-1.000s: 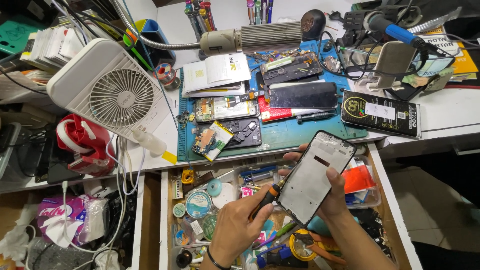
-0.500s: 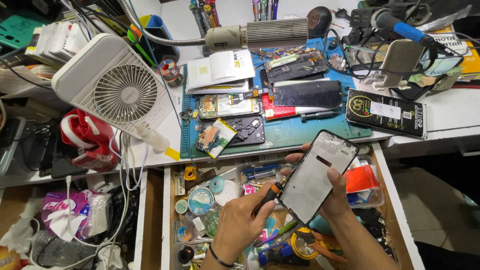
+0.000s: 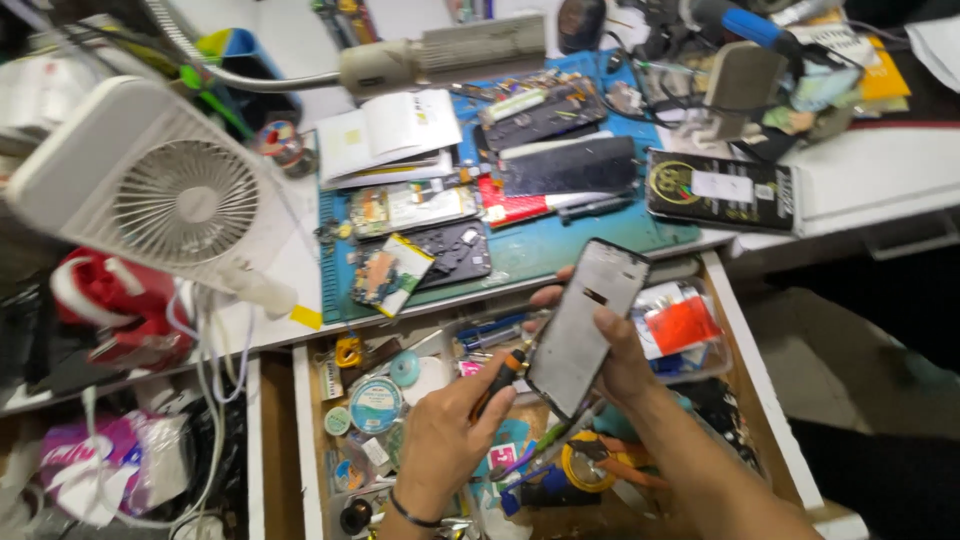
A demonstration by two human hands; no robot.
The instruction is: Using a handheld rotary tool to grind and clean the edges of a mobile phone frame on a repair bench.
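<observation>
My right hand grips a phone frame, a thin grey panel held tilted above the open drawer. My left hand holds a small screwdriver with an orange and black handle; its tip reaches the phone frame's lower left edge. Both hands hover over the drawer's clutter. On the blue work mat beyond lie opened phones and parts.
A white desk fan stands at the left, with a lamp arm across the back. A black box lies right of the mat. The drawer holds tape rolls, tins and a red packet. Cables hang at the left.
The view has shifted slightly; the hands, phone frame and screwdriver keep almost the same pose over the drawer.
</observation>
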